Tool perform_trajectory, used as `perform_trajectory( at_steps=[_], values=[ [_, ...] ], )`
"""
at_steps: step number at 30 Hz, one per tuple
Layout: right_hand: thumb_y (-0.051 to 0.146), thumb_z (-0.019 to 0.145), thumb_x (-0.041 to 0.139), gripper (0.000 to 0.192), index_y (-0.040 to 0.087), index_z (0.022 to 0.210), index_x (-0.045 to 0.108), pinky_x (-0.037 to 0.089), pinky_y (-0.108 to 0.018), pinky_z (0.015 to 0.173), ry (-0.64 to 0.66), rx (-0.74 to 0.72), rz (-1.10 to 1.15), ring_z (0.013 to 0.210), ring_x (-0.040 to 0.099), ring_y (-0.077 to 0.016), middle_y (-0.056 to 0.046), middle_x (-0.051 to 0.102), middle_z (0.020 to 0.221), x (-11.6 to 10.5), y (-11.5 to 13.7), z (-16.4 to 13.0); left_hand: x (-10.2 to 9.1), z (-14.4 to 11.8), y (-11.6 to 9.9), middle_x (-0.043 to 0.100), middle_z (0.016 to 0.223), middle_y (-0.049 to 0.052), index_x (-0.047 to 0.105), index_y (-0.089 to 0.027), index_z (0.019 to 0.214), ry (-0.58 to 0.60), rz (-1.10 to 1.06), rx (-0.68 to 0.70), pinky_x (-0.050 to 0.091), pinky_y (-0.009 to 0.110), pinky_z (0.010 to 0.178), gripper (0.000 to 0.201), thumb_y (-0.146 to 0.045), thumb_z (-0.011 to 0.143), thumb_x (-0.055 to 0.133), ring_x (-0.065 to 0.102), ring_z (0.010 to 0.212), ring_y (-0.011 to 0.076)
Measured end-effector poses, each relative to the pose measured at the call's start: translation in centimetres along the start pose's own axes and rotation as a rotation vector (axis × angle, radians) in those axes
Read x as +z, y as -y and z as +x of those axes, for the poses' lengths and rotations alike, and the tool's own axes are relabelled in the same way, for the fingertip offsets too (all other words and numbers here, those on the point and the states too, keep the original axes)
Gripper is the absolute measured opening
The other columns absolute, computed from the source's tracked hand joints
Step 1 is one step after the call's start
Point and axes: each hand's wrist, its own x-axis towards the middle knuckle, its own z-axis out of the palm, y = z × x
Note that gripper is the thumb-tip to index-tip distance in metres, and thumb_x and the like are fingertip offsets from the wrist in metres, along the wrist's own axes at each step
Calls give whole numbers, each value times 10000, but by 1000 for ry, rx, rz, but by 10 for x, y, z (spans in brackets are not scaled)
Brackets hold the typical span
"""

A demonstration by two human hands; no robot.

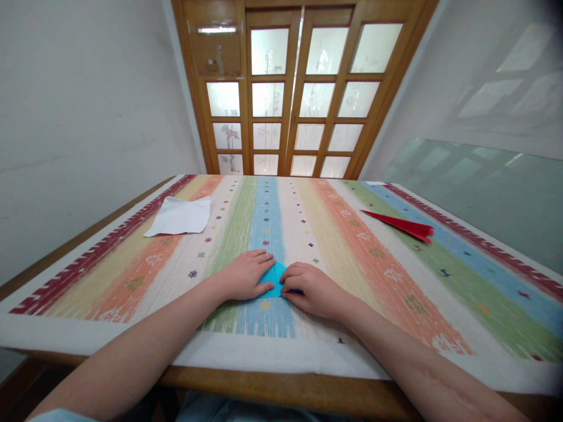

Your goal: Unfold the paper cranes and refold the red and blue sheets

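Observation:
A small piece of folded blue paper [273, 278] lies on the striped tablecloth, close to the table's front edge. Over its left side rests my left hand [247, 275], with fingers stretched out and the thumb apart, pressing on the paper. From the right, my right hand [310, 288] pinches the paper's right edge between curled fingers and thumb. Both hands partly cover the paper, so its full outline is hidden.
A white sheet of paper [179, 217] lies at the left, slightly creased. On the right is a pointed, folded red paper [400, 225]. The tablecloth [343, 258] has coloured stripes. Beyond the table stand wooden doors [294, 94] with glass panes; a glass panel [479, 193] leans at right.

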Motion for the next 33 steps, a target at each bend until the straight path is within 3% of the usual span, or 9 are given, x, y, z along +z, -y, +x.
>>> perform_trajectory(
  at_steps=[6,16,24,30,33],
  values=[
    [217,950,629,147,191,872,750,460,-334,873,6,5,2,897,645,-199,-64,737,898,0,-1,0,5,6,-7,562,1453,145,553,-151,1392,-86,10,-53,325,425,1167,529,-497,1003,457,473,1385,292],
    [211,942,637,145,188,880,767,469,-333,881,18,-1,17,916,657,-199,-73,750,926,1,-5,0,10,12,-8,606,1376,146,610,-143,1327,-159,20,-88,391,436,1118,465,-446,987,519,526,1308,300],
    [243,965,623,188,185,878,779,478,-327,868,53,13,36,924,664,-200,-86,755,947,-7,2,1,8,19,-14,699,1139,109,715,-189,1027,-218,-2,-169,473,440,982,303,-455,945,595,610,1114,296],
    [279,979,606,205,192,933,786,490,-324,889,90,31,107,928,677,-198,-82,761,983,-17,2,0,8,20,-15,703,1162,113,734,-197,1075,-234,-8,-190,483,451,972,326,-464,908,649,603,1142,315],
    [261,1009,535,256,204,941,775,499,-319,873,17,100,120,906,676,-187,-66,762,968,-18,-7,1,8,20,-14,707,1156,116,738,-195,1096,-240,-6,-187,486,460,975,347,-473,910,646,606,1142,322]
  ],
)
